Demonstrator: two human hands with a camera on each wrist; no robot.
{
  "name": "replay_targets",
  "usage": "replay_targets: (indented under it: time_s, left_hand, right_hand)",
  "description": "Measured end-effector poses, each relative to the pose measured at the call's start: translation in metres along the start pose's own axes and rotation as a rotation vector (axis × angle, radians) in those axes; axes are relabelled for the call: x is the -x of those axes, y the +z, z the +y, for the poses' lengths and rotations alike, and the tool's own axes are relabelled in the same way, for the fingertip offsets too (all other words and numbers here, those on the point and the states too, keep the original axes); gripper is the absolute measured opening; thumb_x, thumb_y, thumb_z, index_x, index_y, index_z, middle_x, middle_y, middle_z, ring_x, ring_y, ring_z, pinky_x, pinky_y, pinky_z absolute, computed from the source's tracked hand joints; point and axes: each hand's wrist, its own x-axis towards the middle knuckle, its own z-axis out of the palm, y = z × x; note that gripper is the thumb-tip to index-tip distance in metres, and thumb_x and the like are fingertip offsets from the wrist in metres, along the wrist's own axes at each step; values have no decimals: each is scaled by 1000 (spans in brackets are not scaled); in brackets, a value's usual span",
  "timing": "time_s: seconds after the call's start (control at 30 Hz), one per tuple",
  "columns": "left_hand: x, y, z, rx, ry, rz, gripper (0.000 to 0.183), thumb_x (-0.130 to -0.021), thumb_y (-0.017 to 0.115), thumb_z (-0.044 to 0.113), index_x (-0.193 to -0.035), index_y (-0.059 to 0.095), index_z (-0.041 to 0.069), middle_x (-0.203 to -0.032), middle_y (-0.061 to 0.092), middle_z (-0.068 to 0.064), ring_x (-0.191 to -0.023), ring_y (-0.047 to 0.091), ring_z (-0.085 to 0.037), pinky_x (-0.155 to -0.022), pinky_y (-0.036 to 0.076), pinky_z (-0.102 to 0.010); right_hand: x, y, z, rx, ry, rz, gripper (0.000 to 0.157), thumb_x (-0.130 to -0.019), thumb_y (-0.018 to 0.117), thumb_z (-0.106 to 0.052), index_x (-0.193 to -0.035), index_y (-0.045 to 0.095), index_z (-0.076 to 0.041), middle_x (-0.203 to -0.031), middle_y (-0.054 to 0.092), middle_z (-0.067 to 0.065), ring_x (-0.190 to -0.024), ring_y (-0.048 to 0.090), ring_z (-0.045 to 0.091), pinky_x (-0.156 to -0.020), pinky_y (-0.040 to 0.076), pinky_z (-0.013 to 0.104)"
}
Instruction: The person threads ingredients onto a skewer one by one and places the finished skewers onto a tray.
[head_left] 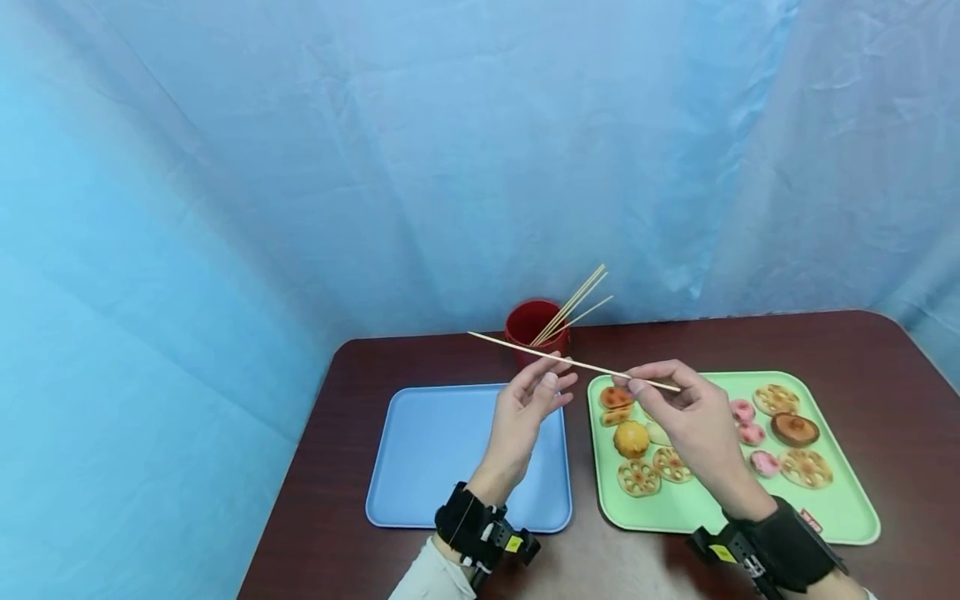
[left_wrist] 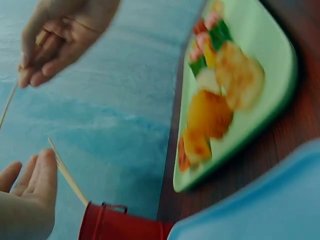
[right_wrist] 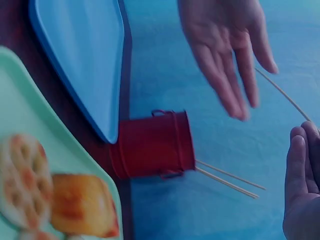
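Note:
My right hand [head_left: 693, 425] pinches a thin bamboo skewer [head_left: 517, 347] between thumb and fingers, above the near-left part of the green tray [head_left: 840, 518]. The skewer slants up to the left, its far end free in front of the red bucket [head_left: 519, 320]. My left hand [head_left: 517, 417] hovers over the blue tray [head_left: 442, 450], palm turned up and fingers loosely extended. Its fingertips lie close under the skewer; whether they touch it I cannot tell. In the right wrist view the left hand [right_wrist: 225, 40] shows nothing gripped in it.
Several more skewers [head_left: 576, 302] lean out of the bucket at the table's back edge. On the green tray lie lotus root slices [head_left: 639, 478], a brown mushroom-like piece [head_left: 795, 429], a yellow ball [head_left: 631, 439] and pink pieces [head_left: 765, 463]. A blue cloth [head_left: 450, 167] hangs behind.

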Motion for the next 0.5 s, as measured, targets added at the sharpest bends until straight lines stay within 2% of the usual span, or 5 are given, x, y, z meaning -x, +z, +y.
replay_targets:
  time_s: [0.1,0.23,0.37,0.5]
  left_hand:
    - [-2,5,1,127,-24,50,42,-109,56,21,-146,55,4,-142,63,-13,-126,64,-28,-101,51,-35]
    - [-2,10,2,230,-53,107,40,-107,58,20,-143,58,3,-139,65,-14,-124,65,-27,-99,52,-34]
    - [-2,12,2,283,-63,132,36,-107,58,21,-138,61,1,-136,66,-17,-123,66,-27,-97,53,-34]
    - [-3,12,1,310,-61,147,30,-108,58,22,-127,62,-1,-131,68,-20,-119,69,-28,-96,54,-35]
  right_hand:
    - [2,5,4,-3,13,-35,17,-102,66,-9,-115,68,0,-104,78,8,-96,75,14,-79,58,25]
    - [3,10,9,-21,32,-73,17,-102,65,-9,-115,68,2,-108,77,6,-99,75,15,-80,59,27]
    - [4,13,14,-19,57,-93,17,-102,66,-12,-114,70,1,-110,76,10,-102,74,16,-81,59,28]
    - [4,12,17,57,79,-111,19,-102,67,-18,-115,71,-5,-112,75,11,-100,73,13,-82,58,27]
